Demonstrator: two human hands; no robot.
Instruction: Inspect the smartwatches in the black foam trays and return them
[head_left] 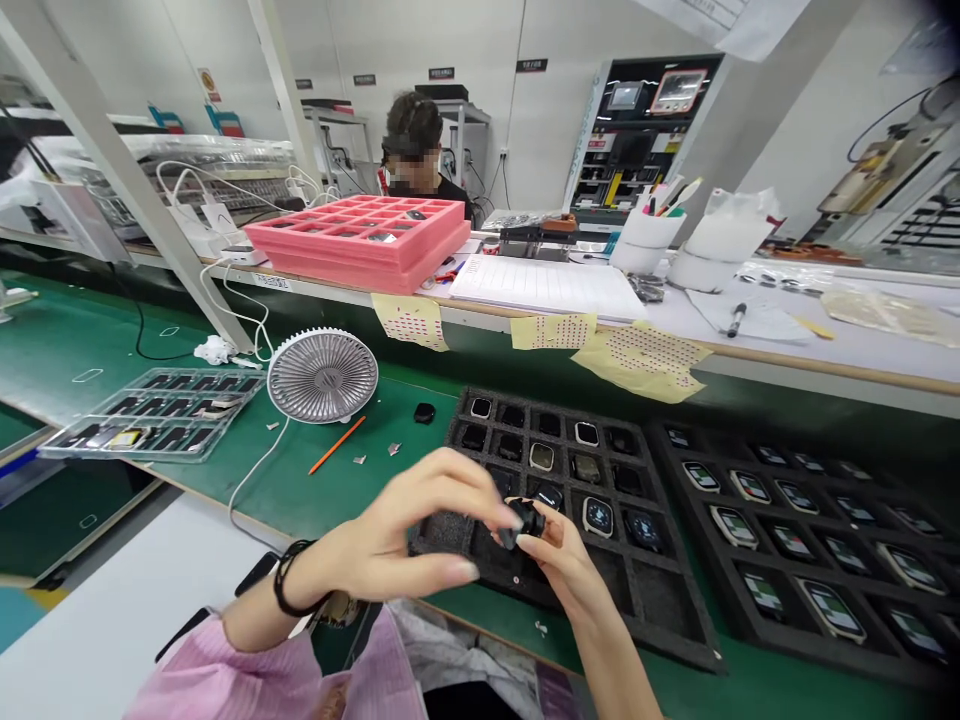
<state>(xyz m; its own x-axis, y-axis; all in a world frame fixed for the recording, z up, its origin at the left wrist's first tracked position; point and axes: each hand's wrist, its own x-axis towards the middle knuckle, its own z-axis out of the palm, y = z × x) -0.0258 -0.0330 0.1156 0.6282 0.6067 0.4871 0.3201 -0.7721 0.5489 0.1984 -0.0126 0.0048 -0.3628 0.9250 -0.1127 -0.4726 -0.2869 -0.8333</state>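
One small black device (531, 516) we are pinching in our right hand (562, 552) over the foam tray (666, 602), our left hand (409, 520) spread close by, and we are risking a drop if that pinch slips.

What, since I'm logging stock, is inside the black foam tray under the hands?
The black foam tray holds rows of watch bodies, some lit. The left hand, right hand and dark piece between them cover parts; anything beneath is hidden.
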